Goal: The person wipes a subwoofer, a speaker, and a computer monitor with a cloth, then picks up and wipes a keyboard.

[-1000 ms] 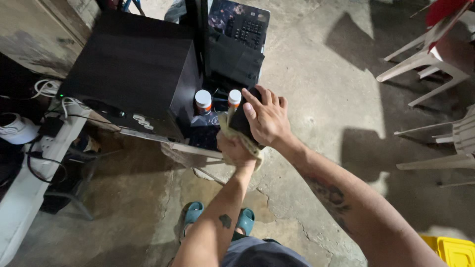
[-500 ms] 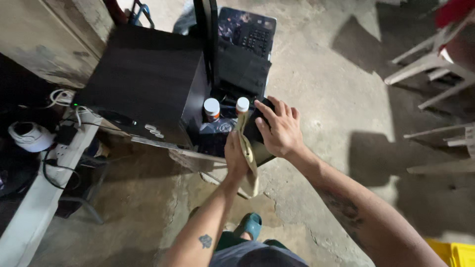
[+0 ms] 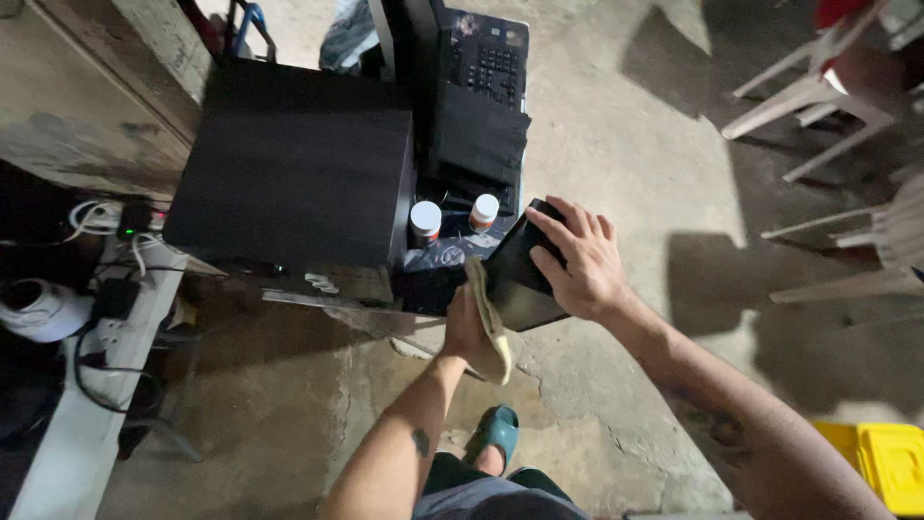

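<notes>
wiping is the step in hand, seen from the head camera: the left hand (image 3: 469, 323) presses a folded tan cloth (image 3: 490, 323) on a flat black shiny box (image 3: 520, 274), closed around the cloth. the right hand (image 3: 577, 265) wraps the box's top edge, fingers curled tight. the box sits at the table corner, tilted, its long side running from near the person up toward two white-capped bottles (image 3: 452, 217). next it likely needs a steady hold and more rubbing.

A rough back room or garage-like home workspace is being shown. A cracked, stained concrete floor (image 3: 616, 154) is lying bare underfoot. At ten o'clock, a large black speaker cabinet (image 3: 289, 173) is being kept beside a keyboard (image 3: 486, 63) at twelve. At nine o'clock, a power strip with tangled cables (image 3: 111, 299) is being run along a white counter (image 3: 58, 453). White plastic chairs (image 3: 828, 96) are standing at two o'clock.
</notes>
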